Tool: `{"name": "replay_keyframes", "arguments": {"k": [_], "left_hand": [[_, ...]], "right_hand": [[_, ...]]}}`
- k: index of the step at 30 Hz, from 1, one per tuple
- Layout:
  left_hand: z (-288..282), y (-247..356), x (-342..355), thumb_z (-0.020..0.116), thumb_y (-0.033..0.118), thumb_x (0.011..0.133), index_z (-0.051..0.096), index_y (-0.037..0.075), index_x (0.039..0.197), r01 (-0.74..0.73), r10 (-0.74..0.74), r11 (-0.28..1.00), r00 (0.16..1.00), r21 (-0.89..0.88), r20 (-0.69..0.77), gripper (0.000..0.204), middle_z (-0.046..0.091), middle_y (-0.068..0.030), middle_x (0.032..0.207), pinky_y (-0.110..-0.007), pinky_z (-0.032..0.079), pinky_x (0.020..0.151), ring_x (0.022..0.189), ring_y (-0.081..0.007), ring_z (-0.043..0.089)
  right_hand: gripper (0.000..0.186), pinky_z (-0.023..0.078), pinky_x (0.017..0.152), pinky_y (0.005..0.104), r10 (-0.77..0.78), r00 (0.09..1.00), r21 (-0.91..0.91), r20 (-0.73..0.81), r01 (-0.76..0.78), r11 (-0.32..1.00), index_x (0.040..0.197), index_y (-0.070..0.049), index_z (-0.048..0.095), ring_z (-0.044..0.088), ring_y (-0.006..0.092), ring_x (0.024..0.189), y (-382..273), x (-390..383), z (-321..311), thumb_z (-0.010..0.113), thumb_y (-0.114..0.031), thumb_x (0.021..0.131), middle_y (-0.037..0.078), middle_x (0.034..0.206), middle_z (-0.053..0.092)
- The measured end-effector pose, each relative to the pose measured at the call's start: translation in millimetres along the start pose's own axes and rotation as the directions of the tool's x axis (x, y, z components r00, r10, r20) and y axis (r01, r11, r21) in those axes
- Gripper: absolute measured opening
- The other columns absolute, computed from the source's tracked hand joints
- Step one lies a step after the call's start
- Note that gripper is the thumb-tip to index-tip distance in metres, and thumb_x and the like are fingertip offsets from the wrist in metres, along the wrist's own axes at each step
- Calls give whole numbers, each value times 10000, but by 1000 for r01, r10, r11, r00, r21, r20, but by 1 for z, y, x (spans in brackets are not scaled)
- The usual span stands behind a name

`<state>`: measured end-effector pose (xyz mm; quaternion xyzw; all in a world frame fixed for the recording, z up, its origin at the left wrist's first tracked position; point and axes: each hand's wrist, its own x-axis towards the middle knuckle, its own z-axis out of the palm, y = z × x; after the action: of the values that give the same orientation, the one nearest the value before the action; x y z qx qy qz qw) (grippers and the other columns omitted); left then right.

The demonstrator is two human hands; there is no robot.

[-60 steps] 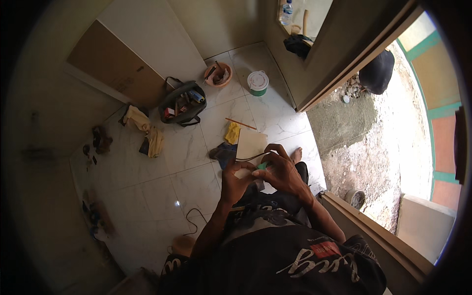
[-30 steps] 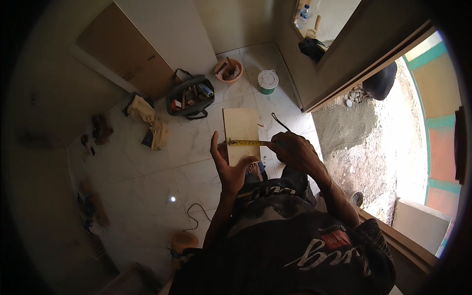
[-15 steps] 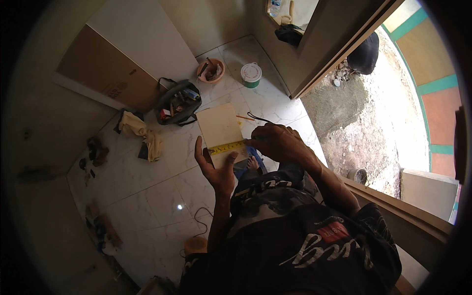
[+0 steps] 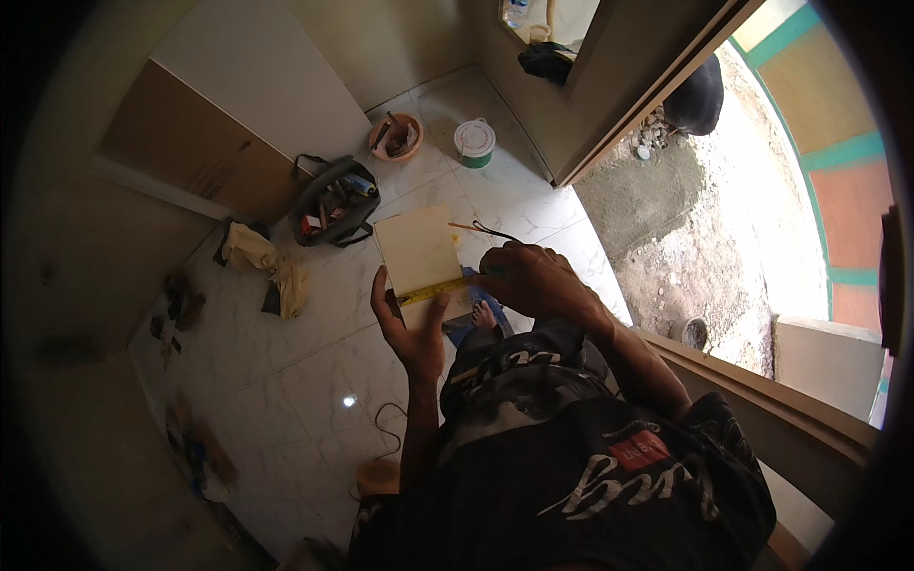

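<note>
My left hand [image 4: 415, 335] grips the lower left edge of a cream rectangular board [image 4: 417, 249], its thumb on the near face and fingers behind. A yellow tape measure [image 4: 430, 291] stretches across the board's lower part, from the left-hand fingers to my right hand [image 4: 535, 278]. That hand is curled closed at the board's right edge around the tape's case, which is mostly hidden. A black strap [image 4: 495, 231] loops out above the knuckles. Beside it a thin orange-red stick [image 4: 464, 226] shows; I cannot tell whether it is held.
Beyond the board are an open dark tool bag [image 4: 333, 202], an orange bucket [image 4: 397, 139] with tools and a white-lidded green pail [image 4: 474, 143]. Cream cloths [image 4: 251, 247] lie left on the tiled floor. Large panels [image 4: 205, 133] lean on the wall. A doorway frame [image 4: 657, 90] stands right.
The whole scene shifts slightly left in view. Both hands keep their grip on the board and tape measure; the tape appears slightly more tilted.
</note>
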<state>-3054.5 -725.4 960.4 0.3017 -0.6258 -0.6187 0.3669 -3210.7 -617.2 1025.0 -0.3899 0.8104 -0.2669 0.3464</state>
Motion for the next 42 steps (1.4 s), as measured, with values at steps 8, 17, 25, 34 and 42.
{"name": "replay_keyframes", "arguments": {"k": [8, 17, 25, 34, 42], "left_hand": [[-4, -80, -15, 770, 22, 740, 329, 42, 1347, 347, -359, 922, 932, 172, 40, 751, 491, -142, 1156, -356, 513, 904, 1085, -241, 533], [18, -172, -48, 731, -34, 743, 375, 47, 1319, 670, -650, 725, 742, 161, -162, 682, 490, -126, 1210, -342, 501, 920, 1086, -236, 532], [100, -300, -98, 692, 46, 785, 391, 12, 1330, 913, -822, 387, 405, 129, -399, 623, 479, -136, 1246, -380, 441, 989, 1144, -248, 505], [182, -402, -144, 616, -9, 778, 405, 40, 1349, 978, -885, -18, 81, 207, -458, 611, 474, -129, 1266, -378, 408, 1001, 1151, -252, 493], [169, -432, -157, 662, 89, 779, 398, 72, 1378, 952, -882, -103, 46, 289, -468, 655, 464, -145, 1204, -426, 389, 1015, 1162, -283, 464]], "right_hand": [[507, 493, 774, 400, 139, 990, 290, -39, -122, 949, 1046, 14, 628, 652, 291, 829, 104, 23, 37, 611, -457, 856, 203, 865, 659], [513, 477, 662, 307, 459, 854, 517, 244, -515, 684, 1018, 112, 509, 576, 187, 763, 279, 13, 41, 696, -266, 726, 155, 850, 572], [443, 493, 502, 281, 753, 627, 542, 198, -710, 449, 916, -15, 521, 542, 120, 621, 588, 96, 206, 812, -280, 714, 51, 738, 556], [465, 543, 601, 334, 864, 502, 273, -40, -826, 493, 1028, -33, 536, 559, 137, 705, 864, 282, 262, 794, -291, 740, 77, 902, 516], [719, 528, 620, 326, 838, 531, 269, -121, -795, 543, 1153, 74, 464, 566, 207, 827, 880, 355, 296, 814, -333, 674, 191, 969, 533]]}}
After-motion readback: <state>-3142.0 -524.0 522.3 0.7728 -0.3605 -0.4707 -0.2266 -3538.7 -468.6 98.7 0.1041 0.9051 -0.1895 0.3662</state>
